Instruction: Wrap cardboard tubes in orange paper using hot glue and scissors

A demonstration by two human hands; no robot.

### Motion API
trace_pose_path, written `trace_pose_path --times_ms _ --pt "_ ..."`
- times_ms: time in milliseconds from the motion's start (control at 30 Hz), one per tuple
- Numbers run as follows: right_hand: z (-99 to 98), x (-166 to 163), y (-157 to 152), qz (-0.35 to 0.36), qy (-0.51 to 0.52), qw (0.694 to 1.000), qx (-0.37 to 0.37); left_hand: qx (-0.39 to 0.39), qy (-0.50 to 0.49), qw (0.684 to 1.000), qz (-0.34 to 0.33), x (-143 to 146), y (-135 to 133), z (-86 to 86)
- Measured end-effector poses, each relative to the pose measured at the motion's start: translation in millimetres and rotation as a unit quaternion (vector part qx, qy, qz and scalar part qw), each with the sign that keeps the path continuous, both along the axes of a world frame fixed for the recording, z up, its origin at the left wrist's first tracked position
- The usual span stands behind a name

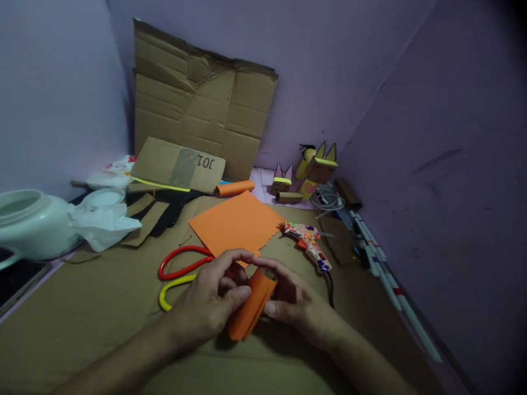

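Between my two hands is a cardboard tube wrapped in orange paper (254, 304), tilted with its open end up and to the right. My left hand (220, 291) grips its left side, thumb lying on the paper. On the other side my right hand (294, 299) curls round it, thumb by the paper's lengthwise edge. Just beyond lies a sheet of orange paper (236, 224). Scissors with one red and one yellow handle (183, 266) rest beside my left hand, their blades hidden. A colourfully patterned glue gun (307, 241) lies past my right hand.
Cardboard (201, 104) leans on the back wall, with a smaller piece (177, 164) before it. An orange roll (235, 188), a bare tube (289, 197) and paper animal figures (321, 167) stand behind. A white jug (37, 225) is at left; white sticks (395, 296) lie at right.
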State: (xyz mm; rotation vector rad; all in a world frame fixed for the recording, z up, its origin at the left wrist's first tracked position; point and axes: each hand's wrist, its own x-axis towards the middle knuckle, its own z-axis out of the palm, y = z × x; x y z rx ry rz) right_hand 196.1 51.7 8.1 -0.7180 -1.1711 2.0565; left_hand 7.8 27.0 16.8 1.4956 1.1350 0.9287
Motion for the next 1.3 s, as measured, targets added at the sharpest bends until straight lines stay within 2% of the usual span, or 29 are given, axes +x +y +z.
trace_pose_path --times_ms 100,233,433,567,700,767,867,1067,1300 --pt "-1.4 -4 0 -0.071 -0.029 0.995 0.056 -0.021 -0.004 1.0 0.022 3 1 -3.5" --pt "-3.8 -6 1 -0.135 -0.061 0.984 0.102 -0.046 0.001 0.999 -0.002 2 4 -5.0" --pt "-1.6 4 3 -0.101 -0.106 0.983 0.107 -0.003 0.066 0.998 0.017 1 6 -4.5" --pt "-1.0 8 6 -0.113 -0.143 0.98 0.085 -0.002 0.088 0.996 -0.003 0 6 0.7" --pt "-3.5 6 8 -0.134 -0.144 0.979 0.05 -0.017 0.106 0.994 0.009 -1 8 5.4" --pt "-4.5 7 8 -0.135 -0.139 0.979 0.057 -0.036 0.122 0.992 0.015 0 8 6.1" --pt "-5.5 10 8 -0.136 -0.171 0.969 0.117 -0.016 0.165 0.986 0.016 2 7 4.9" --pt "-9.9 20 3 -0.114 -0.24 0.916 0.299 0.077 0.221 0.972 -0.027 5 4 -2.3" --pt "-14.9 22 1 -0.092 -0.287 0.869 0.393 0.118 0.243 0.962 -0.023 5 4 -9.6"
